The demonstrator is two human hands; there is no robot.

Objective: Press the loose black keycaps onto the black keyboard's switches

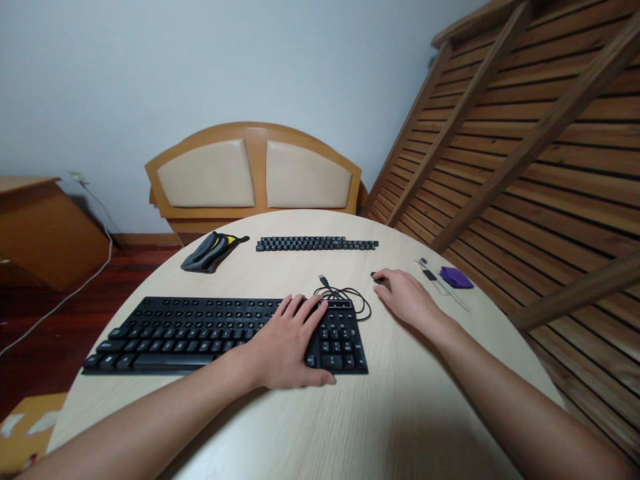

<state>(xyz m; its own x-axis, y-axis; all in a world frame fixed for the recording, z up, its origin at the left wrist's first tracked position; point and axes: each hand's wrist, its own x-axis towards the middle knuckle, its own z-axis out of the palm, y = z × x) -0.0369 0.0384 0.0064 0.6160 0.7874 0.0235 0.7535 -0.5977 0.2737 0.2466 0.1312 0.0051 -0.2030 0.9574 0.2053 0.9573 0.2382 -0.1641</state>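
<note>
A black keyboard [165,363] lies on the round table; its upper rows show bare switches, while keycaps sit on the lower rows and the number pad. My left hand [285,343] rests on its right part, fingers spread, with the thumb over the front edge. To the right of the keyboard, my right hand [406,297] is low over the table, thumb and fingers pinching a small black keycap [374,275], mostly covered by the fingertips. Loose keycaps [305,244] stand in rows farther back. The keyboard's coiled USB cable [363,300] lies behind the number pad.
A grey, black and yellow cloth item [210,253] lies at the table's back left. At the right are a wire keycap puller [434,279], a thin light tool [457,298] and a folded purple cloth [456,277]. A slatted wooden frame [525,147] leans beside the table [360,427].
</note>
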